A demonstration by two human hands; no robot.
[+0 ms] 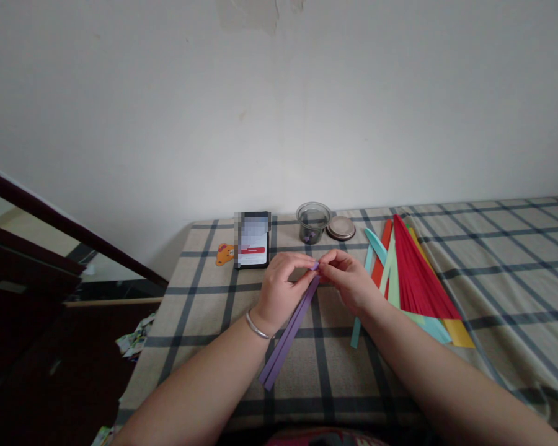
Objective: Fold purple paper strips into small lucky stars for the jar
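Between my fingertips is a small folded piece of purple paper strip (pixel 315 266). My left hand (pixel 281 282), with a silver bangle at the wrist, pinches it from the left. The thumb and fingers of my right hand (pixel 348 279) are closed on its right side. Two purple paper strips (pixel 291 334) lie on the checked cloth below my hands, running toward me; whether they join the held piece is hard to see. A clear plastic cup (pixel 313 223) with small purple bits inside stands beyond my hands, beside a round lid (pixel 341 228).
A phone (pixel 252 241) with a lit screen stands at the back left, next to an orange bear-shaped cutout (pixel 224 254). To the right lie red paper strips (pixel 421 279) over orange, green, blue and yellow ones. The checked tablecloth (pixel 199 316) meets a wall behind; its left edge drops off.
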